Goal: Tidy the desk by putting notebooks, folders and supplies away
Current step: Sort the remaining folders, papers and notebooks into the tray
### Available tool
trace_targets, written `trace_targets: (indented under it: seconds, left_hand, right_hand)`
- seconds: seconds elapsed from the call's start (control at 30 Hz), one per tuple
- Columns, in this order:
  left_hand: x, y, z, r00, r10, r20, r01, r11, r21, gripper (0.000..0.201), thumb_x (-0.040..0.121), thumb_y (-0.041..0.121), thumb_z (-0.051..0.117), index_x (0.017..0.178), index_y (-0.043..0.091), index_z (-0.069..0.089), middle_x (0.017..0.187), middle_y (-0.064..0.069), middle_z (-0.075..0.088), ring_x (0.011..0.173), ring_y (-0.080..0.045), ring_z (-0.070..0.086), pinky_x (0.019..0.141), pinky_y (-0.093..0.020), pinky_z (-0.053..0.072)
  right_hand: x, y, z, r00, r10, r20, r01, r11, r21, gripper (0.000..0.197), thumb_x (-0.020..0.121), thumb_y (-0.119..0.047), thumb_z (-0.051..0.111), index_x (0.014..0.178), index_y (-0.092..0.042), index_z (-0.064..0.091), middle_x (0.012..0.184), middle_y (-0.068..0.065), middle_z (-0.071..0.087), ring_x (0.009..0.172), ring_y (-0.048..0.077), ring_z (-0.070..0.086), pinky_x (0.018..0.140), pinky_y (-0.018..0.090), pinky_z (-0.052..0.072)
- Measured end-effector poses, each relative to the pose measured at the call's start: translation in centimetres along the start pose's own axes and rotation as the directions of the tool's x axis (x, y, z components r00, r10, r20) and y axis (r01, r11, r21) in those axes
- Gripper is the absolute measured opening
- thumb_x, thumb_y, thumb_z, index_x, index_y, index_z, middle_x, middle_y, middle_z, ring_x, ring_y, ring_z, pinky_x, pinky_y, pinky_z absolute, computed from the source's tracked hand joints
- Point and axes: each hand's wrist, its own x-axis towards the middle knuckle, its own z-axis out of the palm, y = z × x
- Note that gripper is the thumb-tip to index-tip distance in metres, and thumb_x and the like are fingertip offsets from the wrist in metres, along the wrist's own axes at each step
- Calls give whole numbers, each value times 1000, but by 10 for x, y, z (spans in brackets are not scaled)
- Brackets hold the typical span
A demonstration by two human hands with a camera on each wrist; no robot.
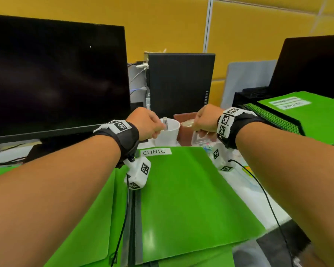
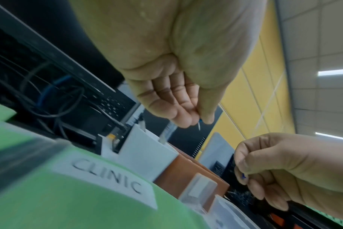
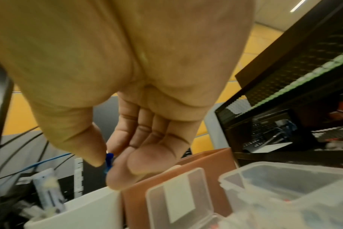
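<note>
Now we pinch a blue pushpin [image 3: 108, 161] in our right hand [image 1: 204, 120] and a thin pin [image 2: 199, 125] in our left hand [image 1: 146, 123]. Below the fingertips stand a white cup [image 1: 168, 132] holding a pen [image 1: 165, 123], a brown box [image 3: 166, 182] and clear plastic cases [image 3: 280, 186]; the green CLINIC folder [image 1: 181, 189] lies nearer us.

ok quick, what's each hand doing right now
Left hand: pinching a thin wire-like item, too small to identify.
Right hand: pinching a small blue item.
</note>
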Motion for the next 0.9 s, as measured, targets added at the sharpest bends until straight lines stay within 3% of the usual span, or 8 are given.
trace_targets:
  seconds: [0.07,0.13,0.3,0.43,0.53,0.63,0.77,0.9]
  left_hand:
    - [8,10,23,1000,13,27,-13,1000,-2,20,85,25,81,75,10,74,65,-4,74,60,-13,70,62,-29,60]
    - [15,18,45,997,27,71,-25,999,-27,18,85,23,82,74,11,74,67,-5,75,63,-15,72,66,-30,62]
    - [23,35,89,982,57,181,-55,998,-13,8,87,10,76,78,10,77,72,-8,77,71,-16,76,69,-28,64]
    - [36,40,115,971,35,236,-44,999,31,10,85,7,73,77,13,77,69,-8,76,74,-22,77,76,-38,64]
    - [45,43,129,970,5,245,-18,998,52,9,84,9,73,78,14,77,67,-6,75,71,-21,76,74,-36,64]
    - [54,49,139,975,-19,220,11,999,37,11,88,10,71,80,13,77,66,-7,74,58,-16,70,62,-27,58]
    - [65,66,153,979,-13,203,6,999,35,18,88,12,64,72,15,73,66,1,75,49,-7,60,54,-21,45]
    - [76,79,169,974,22,226,-16,1000,-27,12,88,13,72,77,15,76,68,0,76,62,-13,72,72,-30,62]
  right_hand:
    - [1,25,-7,999,43,2,-43,997,71,14,85,-6,69,90,7,72,81,24,76,61,29,66,67,45,61]
    - [2,45,-10,997,68,-23,-65,992,113,13,85,-4,70,92,7,71,83,26,75,64,31,69,65,41,58]
    - [5,84,-15,992,100,-77,-91,989,120,9,88,-8,70,85,-2,76,78,14,77,78,32,77,73,46,65]
    - [9,106,-18,978,150,-144,-120,972,201,6,90,-11,71,86,-7,75,84,10,78,64,21,76,48,26,52]
    - [14,116,-19,967,172,-186,-124,962,245,11,89,-10,70,78,-12,71,80,9,77,61,21,75,43,23,47]
    - [23,123,-23,942,202,-268,-127,954,271,7,88,-11,66,82,-9,68,77,12,76,64,25,76,51,31,57]
    - [38,134,-24,916,245,-317,-168,953,252,8,87,-13,65,90,-6,70,77,12,75,71,28,76,72,45,65]
    - [50,145,-15,913,275,-301,-223,955,195,8,82,-17,64,82,-12,71,78,13,75,78,32,75,75,48,65]
